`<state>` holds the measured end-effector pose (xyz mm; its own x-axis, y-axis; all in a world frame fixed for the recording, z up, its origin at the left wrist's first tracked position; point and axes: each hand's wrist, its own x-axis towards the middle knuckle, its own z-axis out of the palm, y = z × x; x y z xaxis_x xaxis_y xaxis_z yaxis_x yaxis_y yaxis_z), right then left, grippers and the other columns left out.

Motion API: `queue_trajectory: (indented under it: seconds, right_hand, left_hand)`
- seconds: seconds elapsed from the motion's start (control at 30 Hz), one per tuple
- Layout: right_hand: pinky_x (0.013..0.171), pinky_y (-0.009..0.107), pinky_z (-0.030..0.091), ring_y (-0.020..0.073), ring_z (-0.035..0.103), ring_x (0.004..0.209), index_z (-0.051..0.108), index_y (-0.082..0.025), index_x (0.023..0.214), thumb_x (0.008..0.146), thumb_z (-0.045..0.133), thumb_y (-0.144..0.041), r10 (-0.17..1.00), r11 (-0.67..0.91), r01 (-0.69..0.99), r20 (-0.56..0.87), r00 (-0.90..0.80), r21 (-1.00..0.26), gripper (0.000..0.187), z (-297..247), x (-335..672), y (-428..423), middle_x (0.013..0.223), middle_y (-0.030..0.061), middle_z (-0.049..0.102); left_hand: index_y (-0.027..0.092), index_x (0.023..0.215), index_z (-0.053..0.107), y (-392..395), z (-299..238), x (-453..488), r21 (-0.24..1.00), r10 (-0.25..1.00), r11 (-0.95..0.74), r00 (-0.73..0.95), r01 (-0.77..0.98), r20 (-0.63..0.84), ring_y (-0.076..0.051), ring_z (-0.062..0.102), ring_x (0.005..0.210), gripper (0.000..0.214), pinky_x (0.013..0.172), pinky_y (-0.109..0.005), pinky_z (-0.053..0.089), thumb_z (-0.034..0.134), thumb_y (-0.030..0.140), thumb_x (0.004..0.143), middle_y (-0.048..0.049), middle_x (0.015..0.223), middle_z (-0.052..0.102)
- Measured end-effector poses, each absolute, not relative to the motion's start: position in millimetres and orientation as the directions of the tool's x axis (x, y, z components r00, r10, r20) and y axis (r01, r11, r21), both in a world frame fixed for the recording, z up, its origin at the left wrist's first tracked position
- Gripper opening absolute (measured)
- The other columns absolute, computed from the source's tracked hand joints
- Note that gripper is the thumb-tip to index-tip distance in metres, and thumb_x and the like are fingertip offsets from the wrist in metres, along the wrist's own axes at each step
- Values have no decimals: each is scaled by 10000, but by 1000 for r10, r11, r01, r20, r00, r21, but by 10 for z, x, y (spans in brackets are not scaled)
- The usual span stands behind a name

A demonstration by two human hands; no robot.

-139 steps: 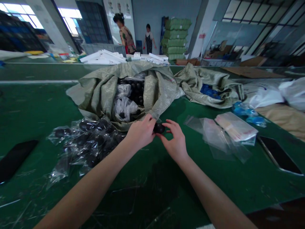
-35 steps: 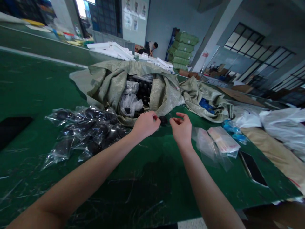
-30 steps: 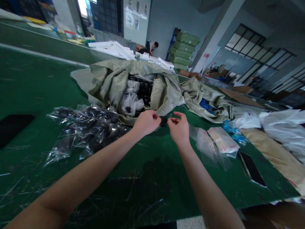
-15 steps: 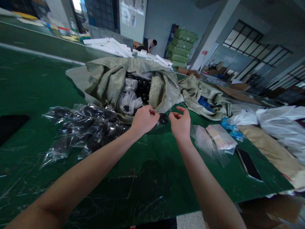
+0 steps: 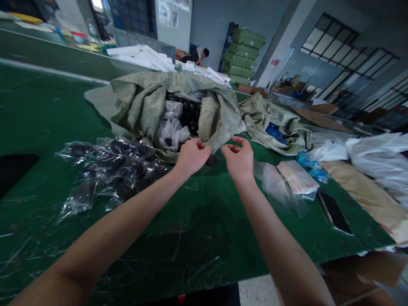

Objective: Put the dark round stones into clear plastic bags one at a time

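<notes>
My left hand (image 5: 191,157) and my right hand (image 5: 239,159) are raised close together over the green table (image 5: 204,238), just in front of a grey-green woven sack (image 5: 137,102). Between them, low down, a black rubber ball (image 5: 211,160) shows in thin clear plastic, partly hidden by the sack's fold. My left fingers pinch the clear plastic bag (image 5: 205,168). My right fingertips are curled, and I cannot tell if they hold film. The sack holds many black balls (image 5: 189,112) and white plastic (image 5: 170,134).
Several bagged black balls (image 5: 117,163) lie left of my hands. To the right are clear bags with a paper-banded stack (image 5: 298,178), a second sack with blue items (image 5: 274,123), a dark phone (image 5: 331,212) and white plastic bags (image 5: 379,153). A person (image 5: 200,54) crouches far back.
The black ball has shifted left and lower, closer to my left hand. Both hands have risen slightly, and the view has tilted a little.
</notes>
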<state>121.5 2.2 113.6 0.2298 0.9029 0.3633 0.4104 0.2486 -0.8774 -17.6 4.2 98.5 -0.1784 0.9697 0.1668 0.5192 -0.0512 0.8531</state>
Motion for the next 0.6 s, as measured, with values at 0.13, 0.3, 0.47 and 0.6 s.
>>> queue_trajectory:
  seconds: [0.13,0.3,0.47,0.6]
  right_hand:
    - [700,348,483,178,628,667,539,-189,1006,686,610,-243,903,254,533,395,168,-807,332,1165,1199,14,761,12,671]
    - [734,368,477,195,632,687,551,-186,1003,680,607,-241,904,255,586,404,137,-769,332,1191,1198,12,739,8,664]
    - [721,361,468,192,629,682,550,-187,1020,673,607,-228,906,260,607,407,116,-751,354,1192,1226,-15,733,2,664]
    - [718,355,462,188,631,685,550,-183,1023,663,605,-218,907,250,619,405,120,-744,365,1177,1262,-6,720,-5,659]
  left_hand:
    - [188,638,566,103,892,-161,845,996,50,-94,533,0,-155,524,560,218,529,-279,349,575,373,753,-14,577,588]
    - [175,659,605,132,826,-159,814,996,60,-85,577,-13,-161,558,584,243,527,-267,363,560,391,762,-14,583,603]
    - [185,691,622,115,840,-209,695,999,-27,5,718,34,-203,603,633,204,542,-284,381,578,380,732,-50,666,646]
    - [189,902,625,76,896,-248,607,979,-200,183,769,92,-220,616,698,318,568,-289,395,650,412,676,-71,842,681]
